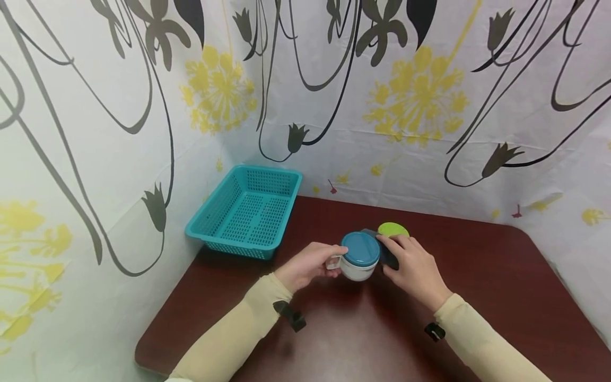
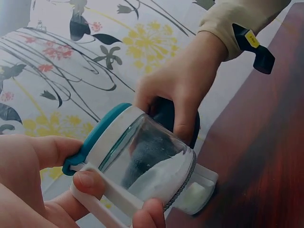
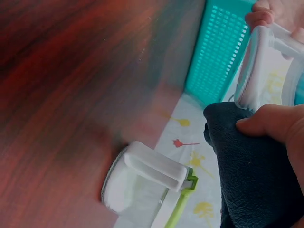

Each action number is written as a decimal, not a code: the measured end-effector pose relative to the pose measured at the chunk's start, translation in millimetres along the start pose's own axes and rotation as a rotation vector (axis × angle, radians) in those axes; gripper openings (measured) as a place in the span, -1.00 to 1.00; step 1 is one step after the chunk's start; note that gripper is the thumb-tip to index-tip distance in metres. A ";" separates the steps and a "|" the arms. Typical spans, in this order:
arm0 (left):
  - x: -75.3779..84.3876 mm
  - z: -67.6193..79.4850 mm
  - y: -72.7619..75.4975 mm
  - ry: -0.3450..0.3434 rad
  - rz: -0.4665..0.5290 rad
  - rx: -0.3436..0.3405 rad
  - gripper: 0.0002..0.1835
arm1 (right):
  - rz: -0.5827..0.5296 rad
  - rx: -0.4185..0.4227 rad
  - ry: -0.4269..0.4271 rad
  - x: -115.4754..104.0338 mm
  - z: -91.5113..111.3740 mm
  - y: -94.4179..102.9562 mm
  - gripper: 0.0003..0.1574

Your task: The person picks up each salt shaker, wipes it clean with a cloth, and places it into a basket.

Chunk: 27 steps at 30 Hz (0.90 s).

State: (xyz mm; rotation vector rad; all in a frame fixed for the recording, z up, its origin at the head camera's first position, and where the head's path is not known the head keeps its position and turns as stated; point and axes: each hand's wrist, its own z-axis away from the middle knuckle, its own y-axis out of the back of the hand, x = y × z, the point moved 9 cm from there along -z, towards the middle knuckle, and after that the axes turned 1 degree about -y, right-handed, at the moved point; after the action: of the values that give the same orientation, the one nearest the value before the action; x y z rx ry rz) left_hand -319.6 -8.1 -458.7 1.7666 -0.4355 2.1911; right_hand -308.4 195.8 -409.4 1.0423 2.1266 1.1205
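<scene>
Hands, head view: two; the left hand grips the handle of a clear round jar with a blue lid, the right hand holds a dark navy fabric cloth.
Blue-lidded jar: one, held over the red-brown wood-grain table, between the hands; lid up, handle toward the left hand, lid-to-base axis near upright, slightly tipped.
Green lid: one, bright and round, beyond the right hand; what it caps is hidden here.
Basket: one, turquoise perforated plastic rectangle, at the table's far left, long side running away from the person.
Left wrist view: clear wall, white collar and ribbed base edge show on the held jar; lid end points upper left, base lower right.
Right wrist view: a second clear jar with a white handle shows under the green lid; the cloth lies folded, thumb across it, just beside the held jar; contact unclear.
</scene>
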 end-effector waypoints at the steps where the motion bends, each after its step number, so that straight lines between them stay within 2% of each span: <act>1: -1.9 -0.2 0.2 0.004 0.008 -0.002 -0.46 | -0.007 0.001 -0.003 0.6 0.4 -0.9 0.02; 13: -10.1 -3.0 2.6 0.012 0.058 -0.047 -0.48 | -0.135 0.033 -0.064 9.7 -3.9 6.1 -0.02; 27: -16.7 -7.3 4.2 0.029 0.003 -0.045 -0.55 | -0.189 0.075 -0.001 7.8 -18.8 24.2 -0.05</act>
State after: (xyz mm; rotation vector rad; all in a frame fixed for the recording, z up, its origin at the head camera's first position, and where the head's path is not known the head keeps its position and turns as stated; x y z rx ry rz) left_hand -324.4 -9.6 -476.8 1.7099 -0.4768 2.1883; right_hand -316.9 202.5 -379.7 0.8524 2.2287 0.9575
